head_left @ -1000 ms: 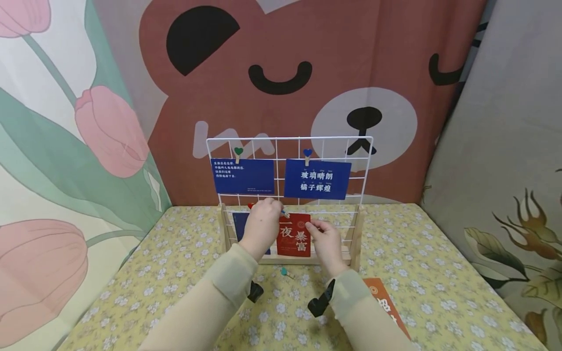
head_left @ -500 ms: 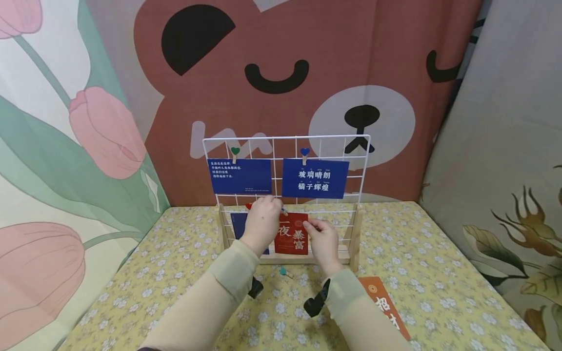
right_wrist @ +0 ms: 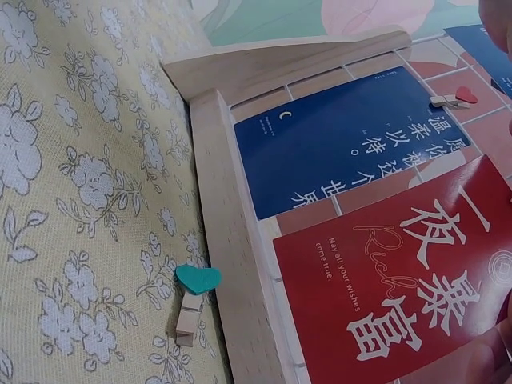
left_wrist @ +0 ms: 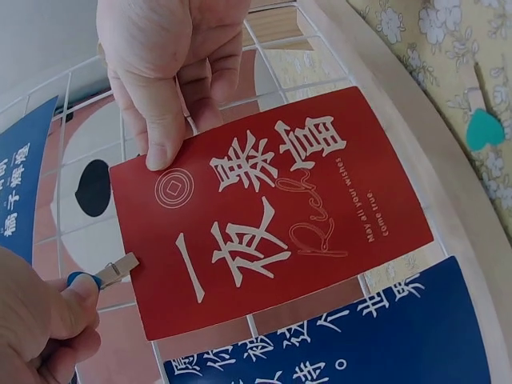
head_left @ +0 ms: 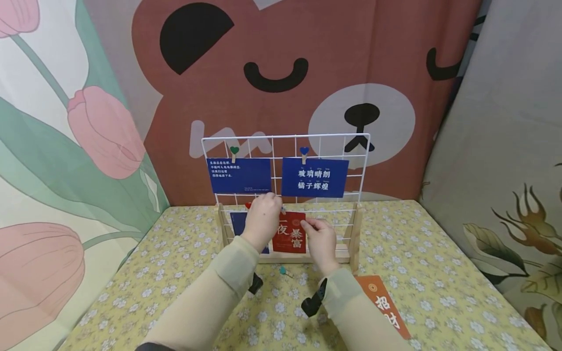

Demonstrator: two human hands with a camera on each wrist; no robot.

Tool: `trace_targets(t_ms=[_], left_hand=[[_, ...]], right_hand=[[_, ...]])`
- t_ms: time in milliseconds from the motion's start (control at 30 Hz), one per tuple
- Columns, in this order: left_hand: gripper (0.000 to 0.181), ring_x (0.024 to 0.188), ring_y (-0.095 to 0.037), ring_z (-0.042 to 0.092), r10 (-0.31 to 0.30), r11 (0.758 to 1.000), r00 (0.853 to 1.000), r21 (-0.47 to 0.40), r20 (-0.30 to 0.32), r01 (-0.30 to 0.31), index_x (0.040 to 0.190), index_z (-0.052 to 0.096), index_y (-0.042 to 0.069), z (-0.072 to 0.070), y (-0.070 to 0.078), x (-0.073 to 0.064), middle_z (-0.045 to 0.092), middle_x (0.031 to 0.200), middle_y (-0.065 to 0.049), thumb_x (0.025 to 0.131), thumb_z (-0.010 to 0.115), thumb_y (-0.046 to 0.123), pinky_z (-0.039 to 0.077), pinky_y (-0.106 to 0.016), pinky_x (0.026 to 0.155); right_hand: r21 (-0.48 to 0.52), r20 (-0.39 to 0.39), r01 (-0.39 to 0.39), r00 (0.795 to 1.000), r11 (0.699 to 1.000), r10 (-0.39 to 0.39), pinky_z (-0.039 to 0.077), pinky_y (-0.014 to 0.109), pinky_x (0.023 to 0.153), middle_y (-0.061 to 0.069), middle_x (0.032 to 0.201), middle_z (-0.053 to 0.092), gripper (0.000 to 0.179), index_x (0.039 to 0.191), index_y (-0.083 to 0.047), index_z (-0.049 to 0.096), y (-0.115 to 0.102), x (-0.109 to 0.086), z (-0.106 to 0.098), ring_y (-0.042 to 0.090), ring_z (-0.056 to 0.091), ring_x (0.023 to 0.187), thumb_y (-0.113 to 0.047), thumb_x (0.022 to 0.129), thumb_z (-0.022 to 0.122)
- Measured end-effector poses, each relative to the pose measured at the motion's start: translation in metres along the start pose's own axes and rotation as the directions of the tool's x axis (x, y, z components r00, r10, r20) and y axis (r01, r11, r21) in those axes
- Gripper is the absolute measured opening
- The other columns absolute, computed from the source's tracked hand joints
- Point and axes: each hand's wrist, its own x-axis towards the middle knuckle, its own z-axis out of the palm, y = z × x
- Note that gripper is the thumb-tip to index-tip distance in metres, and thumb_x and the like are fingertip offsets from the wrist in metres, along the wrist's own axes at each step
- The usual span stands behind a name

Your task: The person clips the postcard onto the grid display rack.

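My left hand (head_left: 263,218) pinches a small wooden clothespin (left_wrist: 118,270) with a blue top, its tip right at the upper edge of a red card (left_wrist: 272,212) with white characters. My right hand (head_left: 321,243) pinches that card by its upper right side, thumb in front, holding it upright against the white wire grid (head_left: 287,136). Beside it on the left hangs a dark blue card (right_wrist: 344,144), held by a clothespin with a red heart (right_wrist: 466,95). In the head view my left hand hides part of both cards.
Two blue cards (head_left: 239,183) hang higher on the grid from heart clothespins. The grid stands in a wooden base (head_left: 298,260). In front lie a teal heart clothespin (right_wrist: 198,279) and an orange card (head_left: 381,304) on a flowered cloth (head_left: 145,287).
The head view has shifted slightly. Both hands stay at the red card, which has moved a touch to the left with the right hand.
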Motion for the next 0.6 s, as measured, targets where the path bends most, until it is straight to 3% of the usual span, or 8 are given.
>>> trace_targets(t_ms=[300, 600], left_hand=[[0.012, 0.075, -0.019, 0.062, 0.003, 1.0, 0.999, 0.018, 0.034, -0.003, 0.081, 0.071, 0.008, 0.0028, 0.0016, 0.0037, 0.066, 0.082, -0.005, 0.084, 0.07, -0.004, 0.054, -0.033, 0.072], [0.011, 0.076, -0.02, 0.063, 0.031, 0.999, 0.999, 0.012, 0.038, -0.031, 0.085, 0.071, 0.007, 0.0033, 0.0005, -0.0006, 0.066, 0.085, -0.006, 0.084, 0.07, -0.004, 0.054, -0.031, 0.071]], right_hand=[[-0.071, -0.027, 0.04, 0.999, 0.997, -0.042, 0.049, 0.038, 0.076, 0.007, 0.096, 0.066, 0.021, 0.104, -0.005, 0.074, -0.0013, 0.001, 0.0009, 0.023, 0.06, 0.09, -0.021, 0.092, 0.067], [-0.125, -0.034, 0.01, 0.999, 0.992, -0.015, 0.051, 0.038, 0.077, 0.007, 0.102, 0.067, 0.022, 0.109, -0.007, 0.073, -0.0025, 0.0006, 0.0002, 0.023, 0.061, 0.093, -0.021, 0.093, 0.066]])
